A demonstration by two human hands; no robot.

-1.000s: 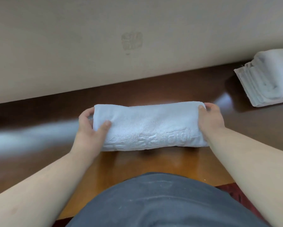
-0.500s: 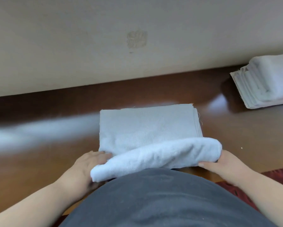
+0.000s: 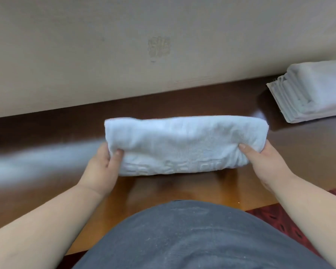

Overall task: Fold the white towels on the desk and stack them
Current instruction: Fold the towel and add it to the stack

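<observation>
While the folded towel [image 3: 184, 144] sits in front of the person on the desk [image 3: 182, 191], the left hand [image 3: 103, 167] grips its left end and the right hand [image 3: 264, 162] grips its right end, thumbs on top. Keep both ends level and the layers squeezed together during transfer to the stack of towels [image 3: 314, 90], far right, so the edges should land aligned.

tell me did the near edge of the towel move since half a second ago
Yes. The towel near edge, then at the desk front edge, is now folded away toward the wall.
</observation>
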